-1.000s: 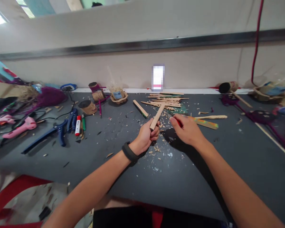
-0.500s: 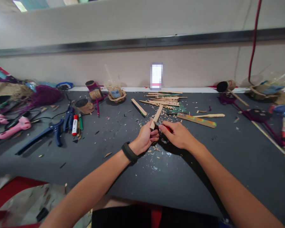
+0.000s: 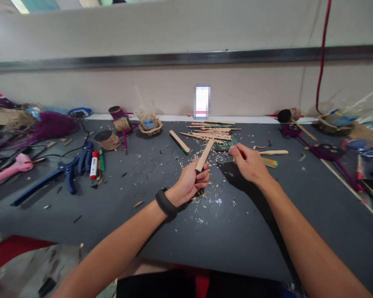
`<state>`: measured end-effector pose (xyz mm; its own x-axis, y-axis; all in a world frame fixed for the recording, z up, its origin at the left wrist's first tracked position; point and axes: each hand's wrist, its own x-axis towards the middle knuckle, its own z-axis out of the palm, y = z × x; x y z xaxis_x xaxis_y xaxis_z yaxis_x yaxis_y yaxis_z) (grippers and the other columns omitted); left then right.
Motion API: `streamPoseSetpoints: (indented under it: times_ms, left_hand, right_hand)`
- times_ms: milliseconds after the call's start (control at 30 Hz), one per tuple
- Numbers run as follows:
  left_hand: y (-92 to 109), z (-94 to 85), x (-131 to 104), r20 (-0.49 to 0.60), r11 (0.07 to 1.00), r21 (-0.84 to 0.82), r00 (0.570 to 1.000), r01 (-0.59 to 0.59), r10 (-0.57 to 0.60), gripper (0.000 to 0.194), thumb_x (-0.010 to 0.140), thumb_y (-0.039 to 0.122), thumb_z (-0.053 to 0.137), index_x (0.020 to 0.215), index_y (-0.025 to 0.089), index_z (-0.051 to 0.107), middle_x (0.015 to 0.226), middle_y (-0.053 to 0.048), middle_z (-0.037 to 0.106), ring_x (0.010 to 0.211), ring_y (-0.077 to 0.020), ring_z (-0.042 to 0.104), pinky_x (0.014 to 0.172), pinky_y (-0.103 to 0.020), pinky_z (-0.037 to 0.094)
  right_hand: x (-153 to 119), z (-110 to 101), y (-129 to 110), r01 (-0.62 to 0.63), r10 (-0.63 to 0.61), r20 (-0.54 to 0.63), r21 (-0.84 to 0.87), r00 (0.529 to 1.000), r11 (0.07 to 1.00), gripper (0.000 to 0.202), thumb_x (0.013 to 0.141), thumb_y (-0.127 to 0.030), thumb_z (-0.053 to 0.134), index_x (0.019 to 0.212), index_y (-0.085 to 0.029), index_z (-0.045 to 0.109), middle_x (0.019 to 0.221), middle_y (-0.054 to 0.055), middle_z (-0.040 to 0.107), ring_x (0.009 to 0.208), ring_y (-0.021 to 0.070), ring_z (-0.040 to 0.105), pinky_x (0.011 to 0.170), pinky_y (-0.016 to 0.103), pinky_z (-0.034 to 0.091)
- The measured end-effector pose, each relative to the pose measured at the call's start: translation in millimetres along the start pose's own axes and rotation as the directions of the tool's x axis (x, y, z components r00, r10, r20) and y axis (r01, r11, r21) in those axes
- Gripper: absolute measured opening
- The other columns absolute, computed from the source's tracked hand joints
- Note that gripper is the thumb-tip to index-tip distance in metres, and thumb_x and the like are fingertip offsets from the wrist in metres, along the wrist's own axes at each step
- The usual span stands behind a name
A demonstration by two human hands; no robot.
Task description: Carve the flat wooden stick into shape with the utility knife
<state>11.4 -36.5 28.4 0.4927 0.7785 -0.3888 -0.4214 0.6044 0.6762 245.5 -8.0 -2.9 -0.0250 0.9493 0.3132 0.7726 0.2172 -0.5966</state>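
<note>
My left hand (image 3: 191, 181) grips the lower end of a flat wooden stick (image 3: 204, 155), which slants up and away over the dark grey table (image 3: 161, 231). My right hand (image 3: 249, 162) is to its right, closed around a red-handled knife (image 3: 240, 154) that is mostly hidden by the fingers. The two hands are apart, with a small gap between them. Pale wood shavings (image 3: 209, 198) lie scattered on the table under and around both hands.
A pile of wooden sticks (image 3: 214, 131) lies behind the hands. Blue pruning shears (image 3: 59, 176), markers (image 3: 94, 164) and twine spools (image 3: 107, 140) sit at the left, with pink glue guns (image 3: 10, 167) farther left. A carved wooden spoon (image 3: 272, 152) lies at the right.
My right hand has swept right and away from the stick after meeting it half a second ago. My left hand holds the stick in nearly the same spot.
</note>
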Motion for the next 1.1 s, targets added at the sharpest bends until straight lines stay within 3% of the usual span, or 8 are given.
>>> streamPoseSetpoints:
  times_ms: [167,300,433,667,767,867,967,1100]
  left_hand:
    - [-3,-5.3,9,-0.050,1.000,-0.017,0.999,0.002,-0.003,0.046,0.114,0.037,0.033,0.074,0.019,0.048,0.052,0.009,0.024,0.041,-0.0051,0.017,0.039,-0.014,0.016]
    - [-4,-6.4,12,-0.141,0.999,-0.039,0.990,-0.029,0.023,0.042,0.113,0.036,0.038,0.075,0.019,0.049,0.053,0.009,0.028,0.040,-0.0038,0.019,0.039,-0.013,0.014]
    - [-4,-6.8,14,-0.175,0.999,-0.040,0.984,-0.027,0.020,0.043,0.112,0.038,0.039,0.077,0.018,0.052,0.051,0.010,0.028,0.039,-0.0035,0.018,0.039,-0.013,0.014]
    - [-5,-8.2,13,-0.043,0.998,-0.034,0.998,0.049,-0.050,0.041,0.110,0.026,0.031,0.074,0.018,0.050,0.051,0.009,0.022,0.040,-0.0055,0.013,0.037,-0.013,0.016]
    - [-9,-3.5,5,0.034,0.995,-0.003,0.994,0.101,-0.100,0.044,0.109,0.027,0.028,0.071,0.019,0.048,0.051,0.009,0.021,0.041,-0.0062,0.012,0.036,-0.014,0.016]
    - [-11,2.1,-1,0.102,0.995,0.055,0.991,0.085,-0.091,0.047,0.112,0.036,0.030,0.072,0.019,0.048,0.050,0.009,0.023,0.042,-0.0058,0.014,0.038,-0.014,0.018]
    - [-9,3.4,0,0.040,0.997,0.072,0.999,0.033,-0.036,0.047,0.113,0.037,0.030,0.073,0.019,0.048,0.050,0.009,0.024,0.041,-0.0058,0.015,0.038,-0.014,0.017]
    - [-3,0.3,4,-0.042,0.999,0.038,0.999,-0.007,0.009,0.046,0.114,0.035,0.029,0.076,0.019,0.049,0.049,0.009,0.025,0.040,-0.0055,0.015,0.038,-0.015,0.016]
  right_hand:
    - [-15,18,-45,0.153,-0.177,0.263,0.109,0.949,0.982,0.048,0.108,-0.061,0.042,0.079,-0.026,0.054,0.066,-0.001,0.058,0.063,0.0188,0.049,0.065,0.032,0.032]
    - [-21,21,-57,0.179,-0.216,0.335,0.139,0.917,0.974,0.047,0.109,-0.057,0.043,0.081,-0.025,0.062,0.065,-0.001,0.060,0.062,0.0177,0.050,0.066,0.032,0.033]
    - [-22,21,-56,0.191,-0.221,0.343,0.121,0.913,0.974,0.048,0.109,-0.058,0.042,0.084,-0.025,0.067,0.066,-0.001,0.061,0.062,0.0174,0.050,0.065,0.031,0.031]
    - [-13,19,-37,0.206,-0.192,0.313,-0.010,0.930,0.979,0.050,0.107,-0.063,0.043,0.085,-0.027,0.069,0.071,0.001,0.067,0.065,0.0198,0.054,0.065,0.032,0.030]
    - [-3,9,-9,0.118,-0.103,0.172,-0.076,0.980,0.990,0.048,0.107,-0.060,0.043,0.086,-0.025,0.067,0.075,0.004,0.068,0.070,0.0220,0.057,0.067,0.033,0.032]
    - [3,2,9,0.024,-0.020,0.082,-0.058,0.996,0.998,0.048,0.107,-0.061,0.043,0.088,-0.025,0.066,0.072,0.003,0.065,0.068,0.0221,0.055,0.067,0.033,0.033]
    - [1,7,3,0.064,-0.064,0.073,0.006,0.995,0.998,0.050,0.107,-0.065,0.040,0.082,-0.025,0.058,0.069,0.002,0.061,0.064,0.0203,0.050,0.065,0.033,0.032]
    - [-9,21,-26,0.115,-0.119,0.139,0.039,0.983,0.993,0.050,0.108,-0.065,0.040,0.081,-0.025,0.053,0.070,0.001,0.060,0.065,0.0200,0.050,0.065,0.033,0.031]
